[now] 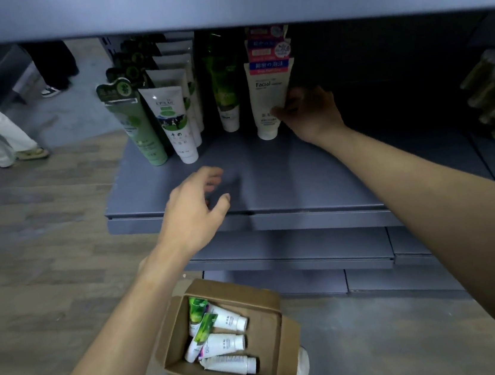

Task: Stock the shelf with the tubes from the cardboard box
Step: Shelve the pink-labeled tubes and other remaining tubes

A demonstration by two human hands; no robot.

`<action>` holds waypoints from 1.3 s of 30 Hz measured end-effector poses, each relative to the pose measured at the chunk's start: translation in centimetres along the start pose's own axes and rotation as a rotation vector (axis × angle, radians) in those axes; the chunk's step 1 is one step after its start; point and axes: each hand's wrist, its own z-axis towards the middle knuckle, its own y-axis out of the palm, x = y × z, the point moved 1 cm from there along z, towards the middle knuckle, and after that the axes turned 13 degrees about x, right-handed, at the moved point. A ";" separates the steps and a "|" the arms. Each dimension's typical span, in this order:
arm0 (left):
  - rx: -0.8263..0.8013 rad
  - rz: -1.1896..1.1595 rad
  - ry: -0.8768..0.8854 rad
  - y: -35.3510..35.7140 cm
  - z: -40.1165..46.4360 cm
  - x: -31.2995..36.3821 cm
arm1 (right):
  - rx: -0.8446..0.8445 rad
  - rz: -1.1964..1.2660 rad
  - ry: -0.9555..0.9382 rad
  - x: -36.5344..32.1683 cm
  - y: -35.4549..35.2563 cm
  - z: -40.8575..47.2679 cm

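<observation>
Head view: right hand (308, 111) on upright "Facial" tube (270, 100).

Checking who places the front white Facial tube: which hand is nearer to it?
Right. The right hand holds the white Facial tube at its right side on the shelf; the left hand hangs empty over the shelf's front edge, well left of it.

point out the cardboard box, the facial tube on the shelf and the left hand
cardboard box (268, 325), head view, bare inner right wall
facial tube (266, 97), head view, white body below the label
left hand (194, 209), head view, back of the hand
</observation>
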 end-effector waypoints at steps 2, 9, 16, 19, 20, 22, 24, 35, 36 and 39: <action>-0.009 0.015 0.017 -0.6 -0.3 -0.2 | -0.012 -0.026 0.019 0.2 -0.1 -0.8; -0.141 0.019 0.113 -2.4 -0.5 -0.5 | -0.053 -0.150 0.053 -1.2 -1.5 -5.3; -0.244 -0.048 0.226 -5.1 -1.2 -3.4 | -0.008 -0.143 0.220 -4.9 0.0 -12.8; -0.290 -0.044 0.268 -7.6 -1.6 -5.6 | 0.019 -0.206 0.243 -6.9 1.4 -15.7; -0.296 -0.021 0.278 -8.6 -1.8 -6.3 | 0.024 -0.206 0.248 -7.7 1.8 -16.6; -0.294 0.005 0.287 -10.6 -1.8 -7.6 | 0.023 -0.209 0.244 -9.5 2.5 -18.3; -0.298 0.026 0.306 -12.3 -2.0 -8.5 | 0.007 -0.224 0.236 -11.0 3.0 -20.0; -0.414 0.241 0.464 -11.1 -7.0 -10.5 | -0.202 -0.523 0.193 -11.2 4.2 -28.9; -0.434 0.273 0.478 -10.5 -7.8 -10.8 | -0.214 -0.560 0.174 -10.7 4.4 -29.4; -0.504 0.351 0.477 -8.6 -9.9 -11.4 | -0.273 -0.623 0.119 -8.8 5.4 -30.3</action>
